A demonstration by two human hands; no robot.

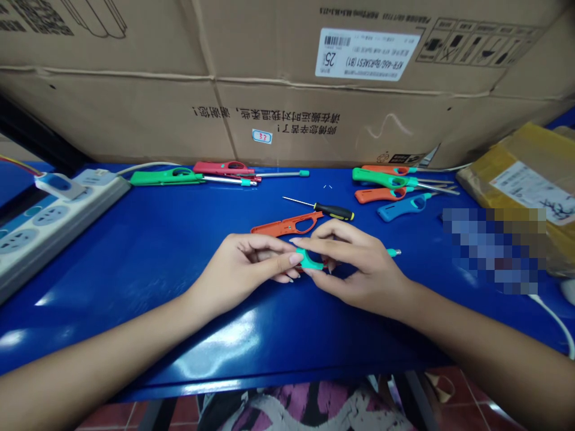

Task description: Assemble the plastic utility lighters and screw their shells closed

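Observation:
My left hand and my right hand meet at the middle of the blue table. Both pinch a small teal plastic piece between the fingertips. A thin rod with a teal tip sticks out to the right from behind my right hand. Just beyond the hands lies an orange lighter-handle shell, open side up. A small screwdriver with a black and yellow handle lies behind it.
Long-nosed lighters lie at the back: a green one and a red one on the left, several more on the right. A power strip sits at the far left. A cardboard box wall closes the back; a yellow parcel sits at the right.

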